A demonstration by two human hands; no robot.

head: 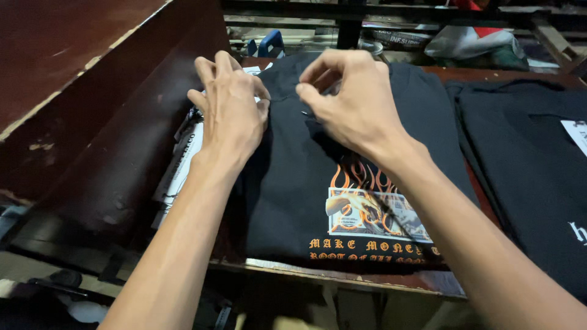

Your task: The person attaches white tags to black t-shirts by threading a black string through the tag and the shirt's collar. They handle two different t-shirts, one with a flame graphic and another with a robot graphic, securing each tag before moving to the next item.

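Lengthwise away: folded black shirt (293, 201), collar under both hands (232, 116).

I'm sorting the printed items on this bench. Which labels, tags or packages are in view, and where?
Printed graphic: on the folded black shirt, rectangular picture under orange flames.
White label: on the second black shirt, right edge.
White paper tags: stacked under the left hand.
Red, white and green package: back shelf.

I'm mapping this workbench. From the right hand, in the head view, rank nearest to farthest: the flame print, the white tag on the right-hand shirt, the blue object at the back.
From the right hand:
1. Blue object, behind it, to the left.
2. Flame print, below the wrist; nearly as close, hard to separate.
3. White tag, far right.
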